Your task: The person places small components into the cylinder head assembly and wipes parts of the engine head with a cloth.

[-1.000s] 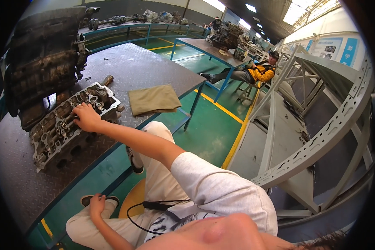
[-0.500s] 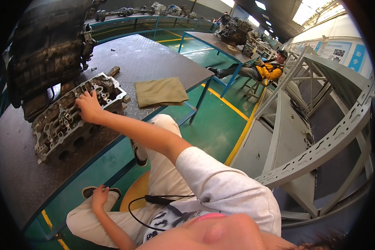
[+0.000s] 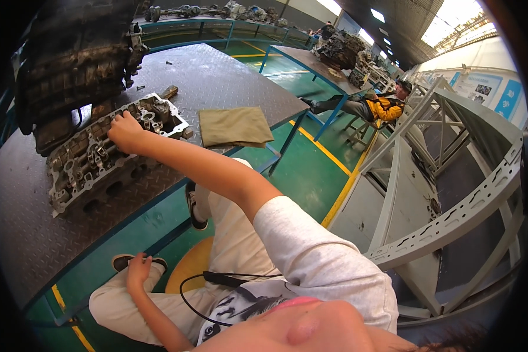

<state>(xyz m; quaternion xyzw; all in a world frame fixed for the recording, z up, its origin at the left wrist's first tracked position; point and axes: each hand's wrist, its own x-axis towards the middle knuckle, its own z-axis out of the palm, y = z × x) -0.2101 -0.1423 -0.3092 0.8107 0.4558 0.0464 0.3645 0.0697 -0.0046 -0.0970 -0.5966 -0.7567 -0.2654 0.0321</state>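
Observation:
An engine cylinder head [image 3: 82, 190] with open chambers and valve gear on top lies along the near edge of the metal table. My right hand [image 3: 125, 132] reaches across to its upper face, fingers bent down and closed among the parts there. What those fingertips pinch is hidden behind the hand. Low in front of my bent leg, my left hand [image 3: 138, 271] hangs with its fingers curled together. Something small and dark may be at its fingertips, too small to name. Behind the cylinder head stands a large dark engine block [image 3: 73, 64].
A folded olive cloth [image 3: 234, 126] lies on the tread-plate table [image 3: 188, 76], with a small bolt [image 3: 140, 88] behind the cylinder head. Another engine [image 3: 340, 51] sits on a farther table. A person in a yellow jacket [image 3: 386, 108] sits there. Grey metal framing [image 3: 452, 234] stands at my right.
My right hand stays at the cylinder head, its fingers drawn in more tightly. My left hand has tilted slightly. The whole view has shifted a little.

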